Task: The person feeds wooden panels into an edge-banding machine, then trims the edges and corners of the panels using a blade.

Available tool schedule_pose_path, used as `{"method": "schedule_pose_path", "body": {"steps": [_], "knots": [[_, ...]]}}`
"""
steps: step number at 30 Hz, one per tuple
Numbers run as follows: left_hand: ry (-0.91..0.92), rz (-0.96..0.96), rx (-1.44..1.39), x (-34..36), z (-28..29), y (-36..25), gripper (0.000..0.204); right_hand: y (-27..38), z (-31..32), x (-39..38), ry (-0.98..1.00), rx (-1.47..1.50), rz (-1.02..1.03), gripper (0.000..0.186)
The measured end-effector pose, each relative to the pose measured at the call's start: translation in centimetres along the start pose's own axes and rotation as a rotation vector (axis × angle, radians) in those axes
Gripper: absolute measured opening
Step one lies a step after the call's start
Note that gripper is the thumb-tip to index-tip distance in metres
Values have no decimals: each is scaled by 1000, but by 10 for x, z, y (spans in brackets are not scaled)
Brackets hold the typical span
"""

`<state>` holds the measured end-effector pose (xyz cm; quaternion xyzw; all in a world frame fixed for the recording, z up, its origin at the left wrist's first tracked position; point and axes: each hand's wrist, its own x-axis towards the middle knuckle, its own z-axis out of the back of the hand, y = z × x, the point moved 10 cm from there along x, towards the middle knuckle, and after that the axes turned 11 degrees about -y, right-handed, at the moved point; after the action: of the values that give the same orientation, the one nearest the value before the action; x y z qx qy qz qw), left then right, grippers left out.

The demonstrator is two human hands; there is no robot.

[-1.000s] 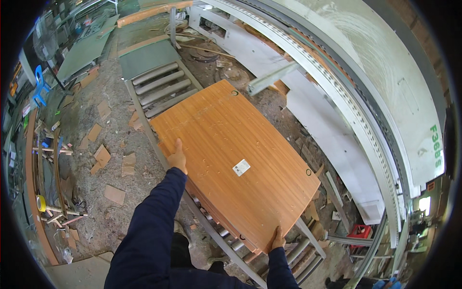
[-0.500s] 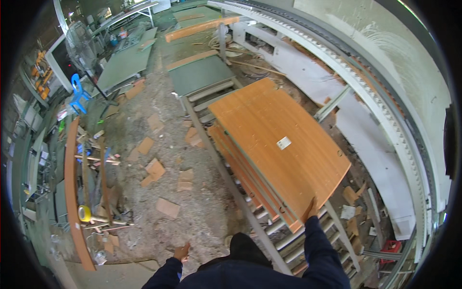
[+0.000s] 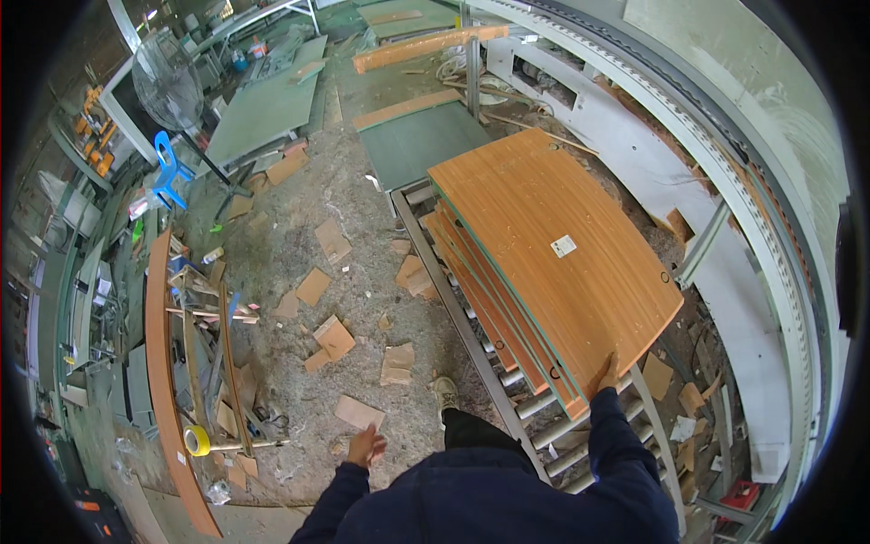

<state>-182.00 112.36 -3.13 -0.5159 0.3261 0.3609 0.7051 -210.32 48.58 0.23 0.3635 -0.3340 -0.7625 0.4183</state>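
My right hand (image 3: 605,375) grips the near end of the top wood-grain panel (image 3: 535,227), which bears a small white label and lies on a stack of similar panels with green edges showing. The stack rests on a steel roller conveyor (image 3: 562,440). My left hand (image 3: 367,447) hangs low over the floor left of the conveyor, holding nothing, with its fingers apart and slightly bent. Beyond the stack, a grey-green board (image 3: 421,145) sits at the conveyor's far end.
A white machine frame with a rail (image 3: 743,227) runs along the right. Cardboard scraps (image 3: 335,340) litter the floor. At left are a long brown plank (image 3: 159,335), a yellow tape roll (image 3: 197,441), a blue chair (image 3: 170,172), a fan (image 3: 168,82) and green boards (image 3: 254,118).
My left hand has let go of the panel and dropped down to the left. The view has shifted, so the stack appears further right. The top panel's layers now show along its left side.
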Motion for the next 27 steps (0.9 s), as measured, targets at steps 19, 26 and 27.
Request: {"method": "schedule_pose_path", "body": {"steps": [19, 26, 27], "knots": [[-8, -585, 356, 195, -57, -430, 41, 184, -301, -99, 12, -122, 48, 121], [420, -1428, 667, 79, -261, -714, 59, 241, -391, -124, -168, -319, 126, 106], [464, -1503, 692, 71, -287, -732, 61, 244, -407, -125, -163, -289, 102, 104]]}}
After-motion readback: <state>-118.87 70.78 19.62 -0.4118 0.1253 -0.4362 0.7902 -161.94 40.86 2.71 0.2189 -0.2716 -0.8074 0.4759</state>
